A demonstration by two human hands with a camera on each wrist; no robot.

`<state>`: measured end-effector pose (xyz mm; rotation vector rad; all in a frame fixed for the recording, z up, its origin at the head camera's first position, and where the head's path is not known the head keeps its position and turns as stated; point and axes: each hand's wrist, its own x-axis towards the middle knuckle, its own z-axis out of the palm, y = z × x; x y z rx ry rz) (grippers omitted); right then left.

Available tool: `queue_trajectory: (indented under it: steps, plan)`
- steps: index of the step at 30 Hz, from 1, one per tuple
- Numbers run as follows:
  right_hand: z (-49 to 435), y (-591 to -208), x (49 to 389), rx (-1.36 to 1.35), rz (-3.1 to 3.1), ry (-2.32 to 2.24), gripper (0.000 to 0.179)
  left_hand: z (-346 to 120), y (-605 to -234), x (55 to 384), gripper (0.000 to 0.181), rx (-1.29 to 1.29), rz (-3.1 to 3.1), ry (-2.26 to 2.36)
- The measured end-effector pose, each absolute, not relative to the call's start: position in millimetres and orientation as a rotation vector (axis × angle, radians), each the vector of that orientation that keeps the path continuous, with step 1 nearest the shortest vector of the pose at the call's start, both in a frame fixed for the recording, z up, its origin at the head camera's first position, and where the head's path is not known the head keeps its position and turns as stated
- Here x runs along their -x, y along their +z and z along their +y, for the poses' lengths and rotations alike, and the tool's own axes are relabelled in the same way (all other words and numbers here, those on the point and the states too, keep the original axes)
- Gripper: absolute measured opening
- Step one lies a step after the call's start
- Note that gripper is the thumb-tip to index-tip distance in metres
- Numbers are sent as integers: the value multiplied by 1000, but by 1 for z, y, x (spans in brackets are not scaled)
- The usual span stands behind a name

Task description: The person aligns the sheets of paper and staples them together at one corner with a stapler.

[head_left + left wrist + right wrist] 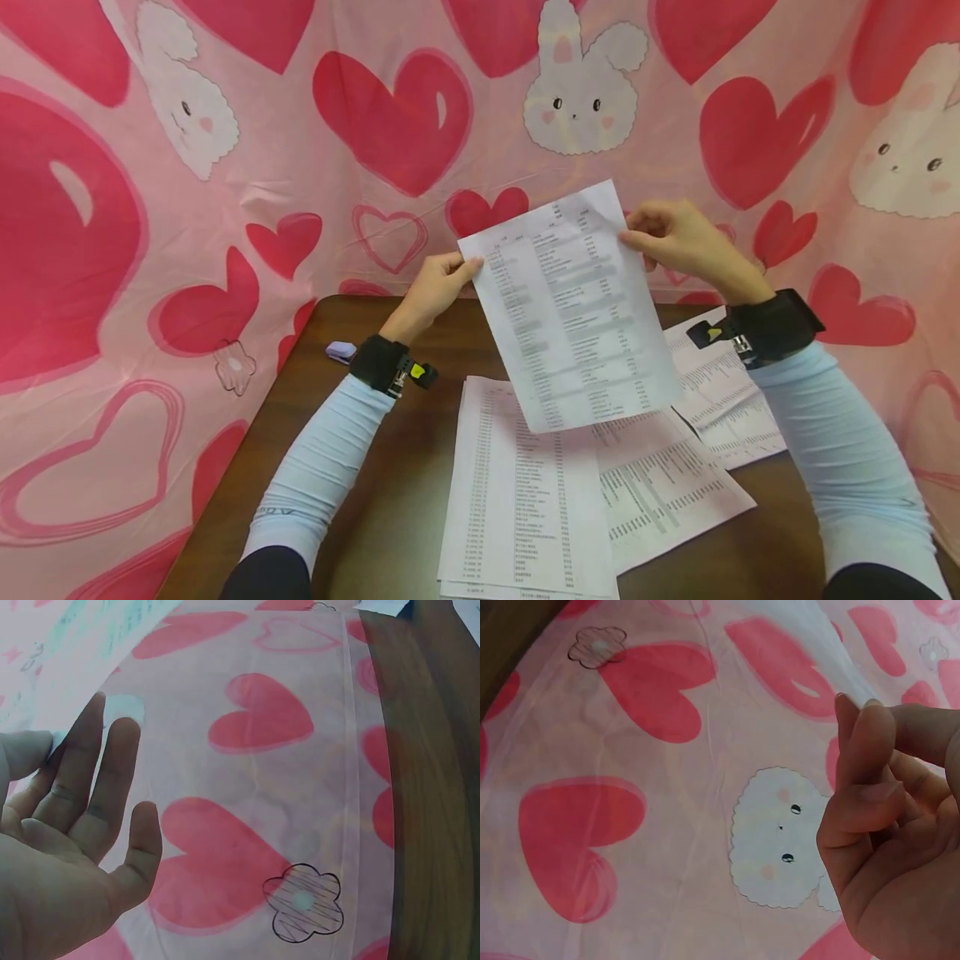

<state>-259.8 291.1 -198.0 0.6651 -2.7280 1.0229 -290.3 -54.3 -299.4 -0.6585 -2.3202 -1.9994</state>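
Note:
A printed sheet of paper [577, 317] hangs tilted in the air between my hands, rows of text and grey bands facing me. My left hand [431, 292] pinches its upper left edge between thumb and fingers. At the upper right edge, my right hand [678, 242] pinches it the same way. In the left wrist view the left hand [82, 802] has thumb and index finger on the paper [90, 652], other fingers spread behind. The right wrist view shows the right hand [900, 810] with fingertips together at the paper's edge [810, 645]. Below lies a stack of printed sheets [517, 500].
More printed sheets [675, 492] fan out right of the stack, with others [727, 392] under the right forearm. A small pale purple object [341, 351] lies at the left of the brown table [375, 492]. A pink heart-and-rabbit cloth [285, 150] hangs behind.

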Motion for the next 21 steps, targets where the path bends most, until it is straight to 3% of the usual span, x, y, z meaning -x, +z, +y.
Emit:
queue_trajectory:
  steps: [21]
  plan:
    - [291, -269, 256, -389, -2722, 1730, 32, -71, -291, 288, 34, 546, -2587, -1850]
